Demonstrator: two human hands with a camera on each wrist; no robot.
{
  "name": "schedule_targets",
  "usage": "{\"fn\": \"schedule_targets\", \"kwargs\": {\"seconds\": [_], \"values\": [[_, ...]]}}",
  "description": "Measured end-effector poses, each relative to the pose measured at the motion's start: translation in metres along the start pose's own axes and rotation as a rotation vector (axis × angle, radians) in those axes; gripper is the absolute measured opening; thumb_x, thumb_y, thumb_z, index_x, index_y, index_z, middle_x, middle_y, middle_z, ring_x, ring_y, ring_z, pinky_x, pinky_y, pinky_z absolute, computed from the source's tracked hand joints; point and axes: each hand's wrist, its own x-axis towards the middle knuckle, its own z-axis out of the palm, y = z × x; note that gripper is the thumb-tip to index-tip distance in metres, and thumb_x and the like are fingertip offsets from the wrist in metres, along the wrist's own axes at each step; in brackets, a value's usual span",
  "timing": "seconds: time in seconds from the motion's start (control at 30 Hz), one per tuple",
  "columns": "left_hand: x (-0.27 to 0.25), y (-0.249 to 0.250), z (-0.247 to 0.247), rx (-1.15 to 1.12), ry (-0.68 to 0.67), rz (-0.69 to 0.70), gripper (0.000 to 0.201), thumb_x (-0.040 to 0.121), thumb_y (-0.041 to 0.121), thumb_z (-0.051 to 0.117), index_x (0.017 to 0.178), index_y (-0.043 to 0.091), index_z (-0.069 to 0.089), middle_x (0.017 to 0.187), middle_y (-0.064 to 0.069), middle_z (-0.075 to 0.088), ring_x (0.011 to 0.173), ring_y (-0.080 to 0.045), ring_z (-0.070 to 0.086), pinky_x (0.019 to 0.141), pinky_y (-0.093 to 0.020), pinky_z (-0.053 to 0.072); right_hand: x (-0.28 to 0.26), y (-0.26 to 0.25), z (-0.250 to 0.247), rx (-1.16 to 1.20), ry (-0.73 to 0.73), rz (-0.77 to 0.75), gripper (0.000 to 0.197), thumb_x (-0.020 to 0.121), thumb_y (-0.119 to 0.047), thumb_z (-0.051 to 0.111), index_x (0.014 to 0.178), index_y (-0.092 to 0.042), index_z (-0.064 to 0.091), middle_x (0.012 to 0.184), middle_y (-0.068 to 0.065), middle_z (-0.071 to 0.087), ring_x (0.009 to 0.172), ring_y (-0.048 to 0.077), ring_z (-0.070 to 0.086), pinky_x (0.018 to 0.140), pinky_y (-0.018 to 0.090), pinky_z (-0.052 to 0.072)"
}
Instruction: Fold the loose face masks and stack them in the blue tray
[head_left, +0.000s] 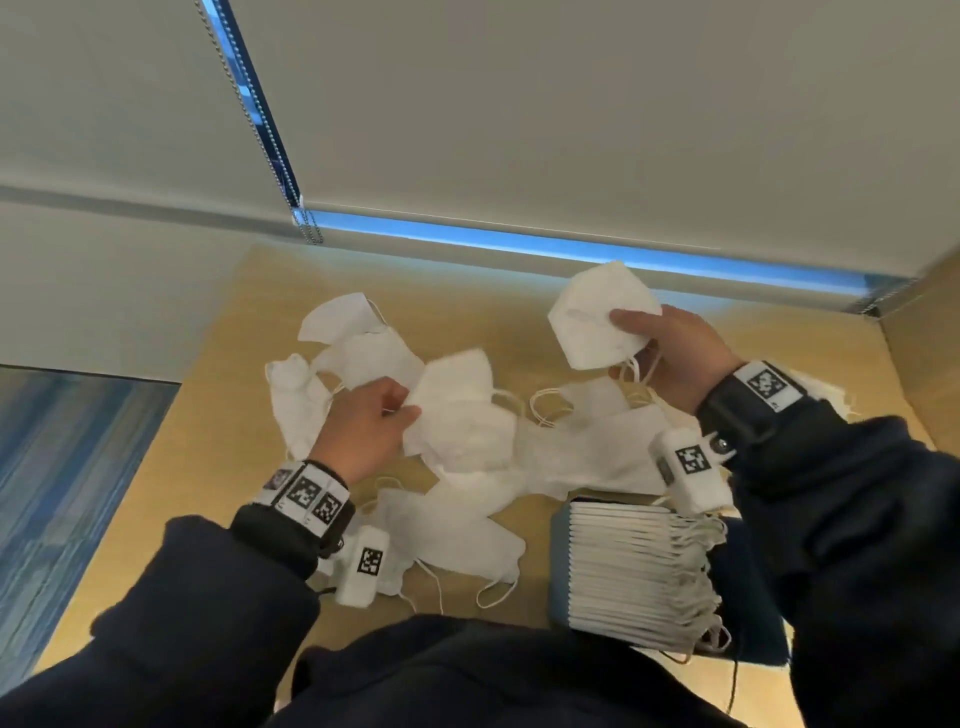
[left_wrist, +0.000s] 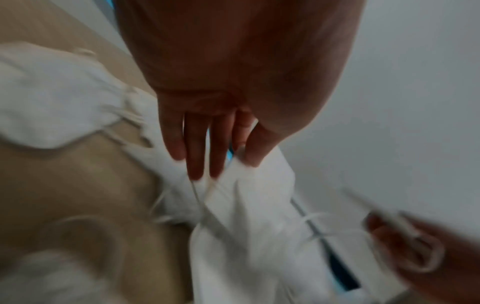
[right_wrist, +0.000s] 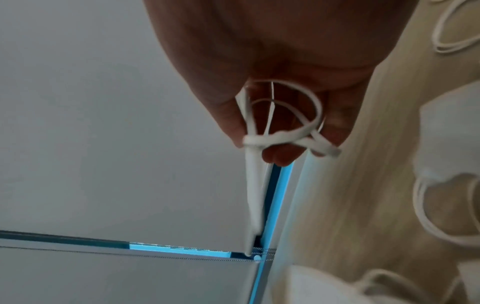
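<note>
A folded mask (head_left: 597, 317) is pinched flat in the right hand (head_left: 675, 353) — presumably kept creased for the blue tray (head_left: 560, 561) at the tabletop's (head_left: 234, 415) near edge — while a loose mask (head_left: 460, 415) is gripped by the left hand (head_left: 363, 426).

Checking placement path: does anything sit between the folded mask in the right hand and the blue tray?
Nothing visible blocks it. The folded white face mask is held up in the right hand; the blue tray with its stack lies nearer, below that wrist.

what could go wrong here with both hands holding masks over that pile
The folded mask in the right hand has ear loops dangling by the fingers; they might snag on the way to the tray stack. The left hand pinches a mask lying on the loose pile, so tangled loops may drag neighbours along.
</note>
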Motion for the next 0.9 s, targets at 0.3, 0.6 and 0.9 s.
{"fn": "schedule_targets", "kwargs": {"seconds": [0.3, 0.6, 0.9], "values": [[-0.046, 0.046, -0.055, -0.463, 0.248, 0.084, 0.035, 0.087, 0.003, 0.070, 0.109, 0.025, 0.055, 0.100, 0.000, 0.076, 0.093, -0.026, 0.073, 0.075, -0.050, 0.062, -0.070, 0.033, 0.001, 0.113, 0.020, 0.034, 0.030, 0.092, -0.008, 0.068, 0.121, -0.001, 0.065, 0.120, 0.023, 0.070, 0.098, 0.038, 0.070, 0.085, 0.054, 0.057], [-0.094, 0.126, -0.025, -0.592, 0.217, 0.582, 0.033, 0.085, -0.003, 0.071, 0.092, 0.029, 0.080, 0.133, 0.006, 0.062, 0.130, -0.011, 0.055, 0.110, -0.042, 0.045, -0.117, 0.045, 0.008, 0.356, -0.226, 0.181, 0.030, 0.098, -0.012, 0.051, 0.118, 0.004, 0.067, 0.106, 0.021, 0.073, 0.090, 0.036, 0.073, 0.063, 0.039, 0.059], [-0.099, 0.120, 0.016, -0.416, -0.269, 0.498, 0.043, 0.094, -0.017, 0.047, 0.091, 0.009, 0.081, 0.114, 0.005, 0.073, 0.112, -0.014, 0.067, 0.089, -0.032, 0.055, -0.150, 0.068, -0.014, 0.416, -0.458, 0.182, 0.058, 0.099, -0.047, 0.048, 0.131, -0.001, 0.064, 0.123, 0.024, 0.065, 0.097, 0.038, 0.064, 0.078, 0.042, 0.055]]}}
